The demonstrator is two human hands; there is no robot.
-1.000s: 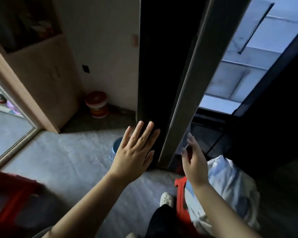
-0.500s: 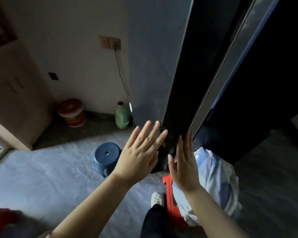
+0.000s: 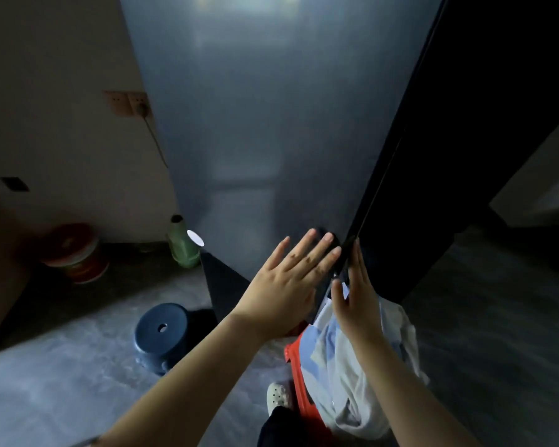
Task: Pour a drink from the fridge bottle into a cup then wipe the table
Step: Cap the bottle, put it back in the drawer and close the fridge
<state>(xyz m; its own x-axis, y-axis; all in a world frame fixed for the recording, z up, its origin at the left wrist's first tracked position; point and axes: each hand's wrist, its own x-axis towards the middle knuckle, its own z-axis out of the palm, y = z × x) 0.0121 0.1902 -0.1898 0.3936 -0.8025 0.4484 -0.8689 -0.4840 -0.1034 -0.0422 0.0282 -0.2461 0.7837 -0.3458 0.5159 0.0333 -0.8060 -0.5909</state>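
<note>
A tall grey fridge door (image 3: pixel 271 124) fills the middle of the view, its dark front edge running down to the right. My left hand (image 3: pixel 291 285) lies flat with straight fingers against the lower part of the door. My right hand (image 3: pixel 355 295) is held open at the door's edge, fingers straight along it. No bottle, cup or table shows in this view.
A blue plastic stool (image 3: pixel 162 337) stands on the grey floor at lower left. A green bottle (image 3: pixel 181 243) and a red-lidded bucket (image 3: pixel 75 253) stand by the wall. A red stool (image 3: pixel 300 382) with pale cloth (image 3: pixel 368 366) sits beside my foot.
The fridge door has swung from open to nearly closed, hiding the bright interior. Both hands followed it, staying flat against the door and its edge. The view shifted right.
</note>
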